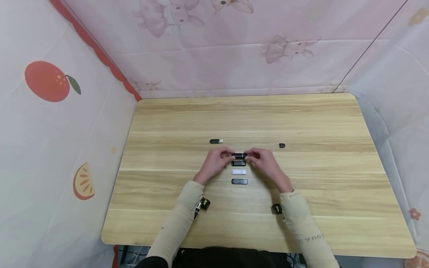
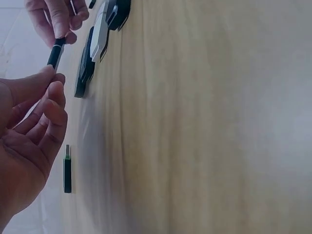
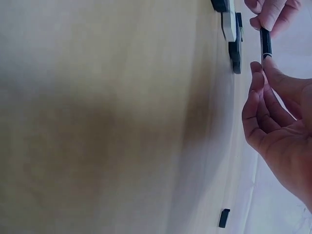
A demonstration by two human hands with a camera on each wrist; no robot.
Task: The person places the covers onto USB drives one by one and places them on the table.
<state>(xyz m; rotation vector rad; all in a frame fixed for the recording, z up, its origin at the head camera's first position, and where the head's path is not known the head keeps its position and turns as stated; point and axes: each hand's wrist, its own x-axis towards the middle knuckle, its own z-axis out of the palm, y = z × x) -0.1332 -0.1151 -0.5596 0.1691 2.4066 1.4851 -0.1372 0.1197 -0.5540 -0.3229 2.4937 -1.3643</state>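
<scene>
Between both hands is a black USB stick with a thin light band across it. My left hand pinches its left end between thumb and fingers. My right hand pinches the other end the same way. In both wrist views the stick shows held at its two ends, the fingertips covering them. Just nearer than the held stick lies a black USB stick. A white USB stick and a grey one follow below it in a column.
An uncapped black USB stick, its metal plug facing right, lies beyond my left hand. A small black cap lies beyond my right hand. The wooden table meets printed fabric walls at the back and sides. Wrist cameras hang under both sleeves.
</scene>
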